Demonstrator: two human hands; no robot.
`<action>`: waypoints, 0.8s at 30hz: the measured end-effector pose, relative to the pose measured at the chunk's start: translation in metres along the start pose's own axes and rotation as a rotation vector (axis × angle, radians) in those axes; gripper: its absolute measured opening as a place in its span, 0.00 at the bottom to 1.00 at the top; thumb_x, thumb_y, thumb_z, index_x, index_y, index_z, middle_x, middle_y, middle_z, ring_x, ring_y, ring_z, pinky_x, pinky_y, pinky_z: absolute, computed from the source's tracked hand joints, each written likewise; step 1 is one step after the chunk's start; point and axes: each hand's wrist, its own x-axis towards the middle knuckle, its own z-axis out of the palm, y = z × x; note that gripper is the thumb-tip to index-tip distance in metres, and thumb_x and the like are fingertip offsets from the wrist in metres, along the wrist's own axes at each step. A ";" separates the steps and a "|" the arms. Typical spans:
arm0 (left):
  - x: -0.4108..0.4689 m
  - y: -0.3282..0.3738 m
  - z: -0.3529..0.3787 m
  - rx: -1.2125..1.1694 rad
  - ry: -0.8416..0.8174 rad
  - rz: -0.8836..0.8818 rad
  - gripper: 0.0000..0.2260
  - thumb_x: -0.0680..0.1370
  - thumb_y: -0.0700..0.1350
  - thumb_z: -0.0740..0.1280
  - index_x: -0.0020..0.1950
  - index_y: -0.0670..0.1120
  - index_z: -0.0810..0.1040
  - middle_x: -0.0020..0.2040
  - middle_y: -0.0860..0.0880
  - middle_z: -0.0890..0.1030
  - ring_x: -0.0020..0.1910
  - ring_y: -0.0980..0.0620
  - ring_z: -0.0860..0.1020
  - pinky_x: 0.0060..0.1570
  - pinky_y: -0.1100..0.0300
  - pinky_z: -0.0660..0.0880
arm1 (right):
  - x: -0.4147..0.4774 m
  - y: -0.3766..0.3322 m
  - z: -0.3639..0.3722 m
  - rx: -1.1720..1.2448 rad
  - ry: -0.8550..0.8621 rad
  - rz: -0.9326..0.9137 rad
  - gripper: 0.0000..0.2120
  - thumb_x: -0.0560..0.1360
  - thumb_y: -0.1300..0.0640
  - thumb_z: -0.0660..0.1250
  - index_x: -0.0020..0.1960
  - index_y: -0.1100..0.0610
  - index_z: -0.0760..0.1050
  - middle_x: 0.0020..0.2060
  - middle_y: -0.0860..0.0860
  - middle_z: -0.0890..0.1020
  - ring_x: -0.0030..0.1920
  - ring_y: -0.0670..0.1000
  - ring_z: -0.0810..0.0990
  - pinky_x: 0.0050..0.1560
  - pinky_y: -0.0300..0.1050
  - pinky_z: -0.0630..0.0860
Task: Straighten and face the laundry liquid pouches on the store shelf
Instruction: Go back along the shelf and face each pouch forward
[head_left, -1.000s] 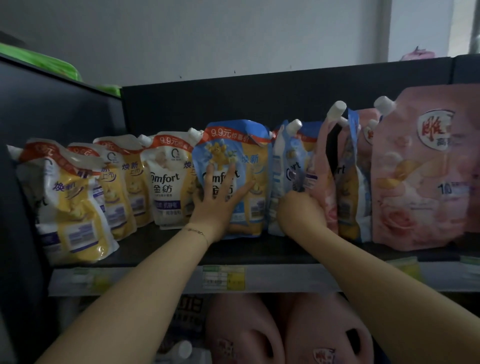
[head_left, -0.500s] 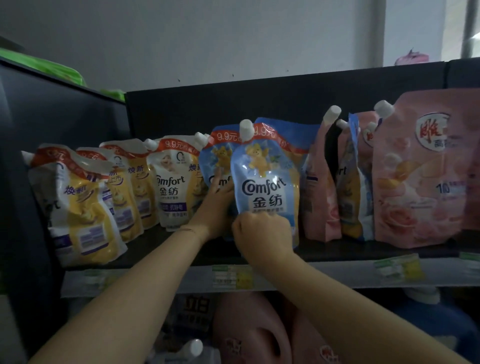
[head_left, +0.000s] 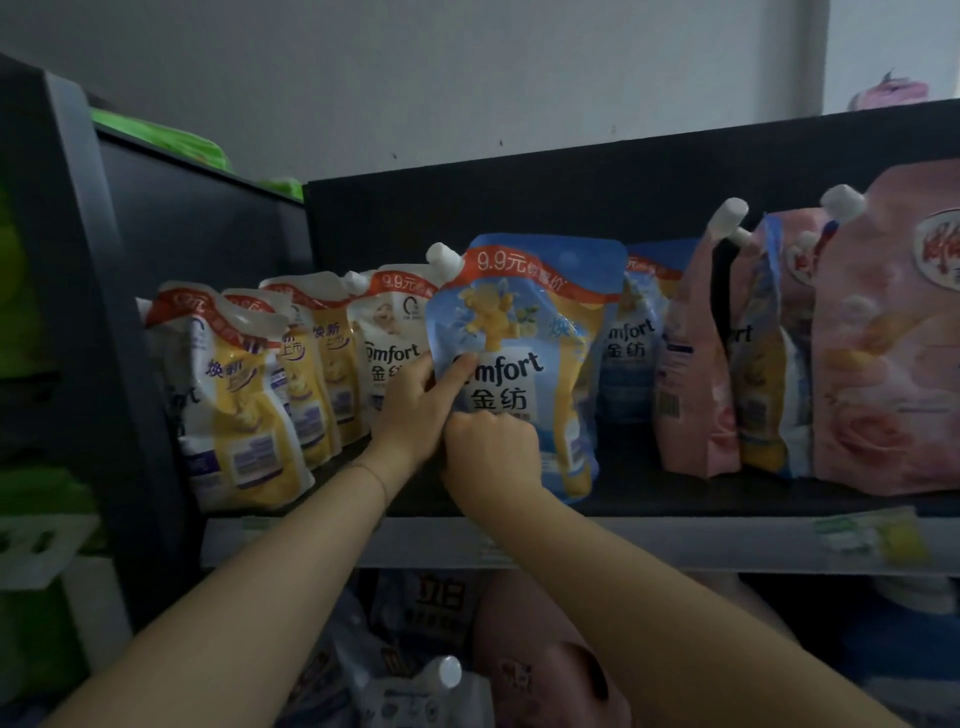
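Observation:
A blue Comfort pouch (head_left: 524, 332) stands upright at the middle of the black shelf (head_left: 675, 493), label facing me, white cap at its top left. My left hand (head_left: 415, 410) grips its left edge, thumb pressed on the front. My right hand (head_left: 493, 457) is curled on the pouch's lower front. A second blue pouch (head_left: 631, 353) stands behind it to the right. Several yellow pouches (head_left: 244, 405) lean in a row at the left, beside a white Comfort pouch (head_left: 392, 353).
A pink pouch (head_left: 691, 374) and a blue-yellow pouch (head_left: 763, 364) stand side-on at the right, next to a large pink pouch (head_left: 893, 338). A price strip (head_left: 623, 540) runs along the shelf front. Pink jugs (head_left: 545, 665) sit on the shelf below.
My right hand pulled a blue pouch out of the row and turned it label-forward at the front. My left hand shifted from the rear blue pouch onto this one's left edge.

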 end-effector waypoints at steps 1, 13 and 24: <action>0.002 -0.001 0.000 0.004 0.000 -0.032 0.11 0.78 0.47 0.66 0.39 0.44 0.78 0.37 0.52 0.82 0.39 0.56 0.81 0.39 0.58 0.76 | 0.000 0.001 0.000 0.014 0.005 -0.007 0.06 0.78 0.57 0.60 0.47 0.56 0.75 0.42 0.52 0.81 0.44 0.55 0.81 0.38 0.45 0.68; -0.030 0.025 0.012 0.571 0.230 0.316 0.11 0.76 0.45 0.67 0.45 0.46 0.64 0.39 0.49 0.69 0.34 0.53 0.68 0.32 0.61 0.64 | -0.037 0.042 -0.019 0.234 0.351 -0.294 0.10 0.69 0.55 0.61 0.31 0.57 0.71 0.22 0.48 0.73 0.18 0.51 0.68 0.19 0.39 0.63; -0.047 0.056 0.099 0.768 0.014 0.570 0.02 0.76 0.43 0.60 0.48 0.47 0.67 0.45 0.47 0.72 0.33 0.47 0.72 0.26 0.57 0.66 | -0.070 0.141 -0.052 0.206 0.282 -0.150 0.11 0.70 0.50 0.56 0.31 0.53 0.62 0.23 0.45 0.66 0.22 0.51 0.65 0.24 0.39 0.55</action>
